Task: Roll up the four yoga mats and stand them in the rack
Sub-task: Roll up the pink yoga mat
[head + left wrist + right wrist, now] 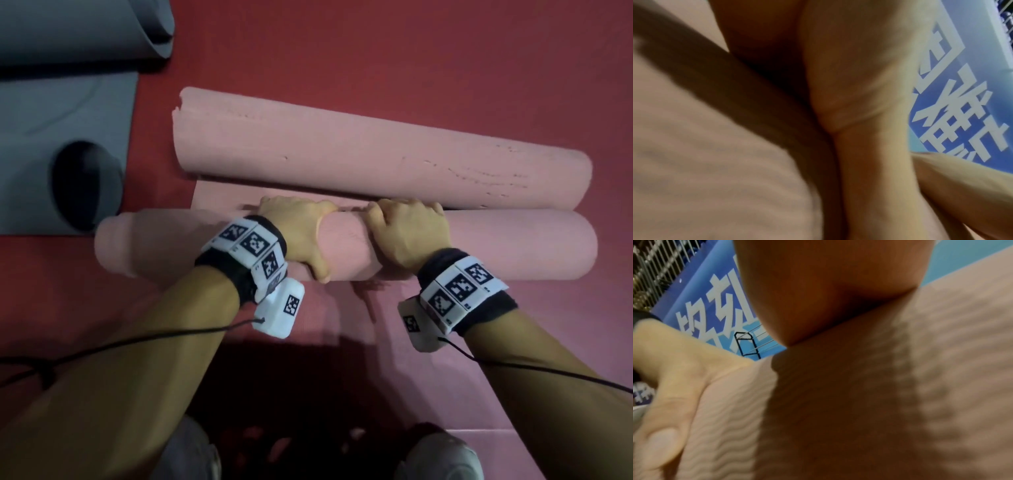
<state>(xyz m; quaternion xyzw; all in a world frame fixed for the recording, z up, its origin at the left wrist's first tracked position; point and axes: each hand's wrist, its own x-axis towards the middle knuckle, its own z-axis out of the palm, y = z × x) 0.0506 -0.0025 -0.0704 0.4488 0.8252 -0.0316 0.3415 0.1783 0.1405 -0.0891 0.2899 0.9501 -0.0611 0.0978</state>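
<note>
A pink yoga mat [376,325] lies on the red floor, its near part wound into a roll [496,246]. Side by side at the middle of that roll are my left hand [298,236] and right hand [407,233], fingers curled over its far side and thumbs on the near side. A second, thicker pink roll [342,150] lies just beyond, parallel to it. The left wrist view shows my palm [859,81] pressed on the ribbed pink mat [694,162]. In the right wrist view my thumb [674,386] lies on the mat [900,402].
A rolled grey mat [85,27] lies at the far left, and a flat grey mat [68,113] with a curled end [85,185] below it. A black metal frame [746,344] stands before a blue banner [705,305]. My knees [442,455] are at the mat's near edge.
</note>
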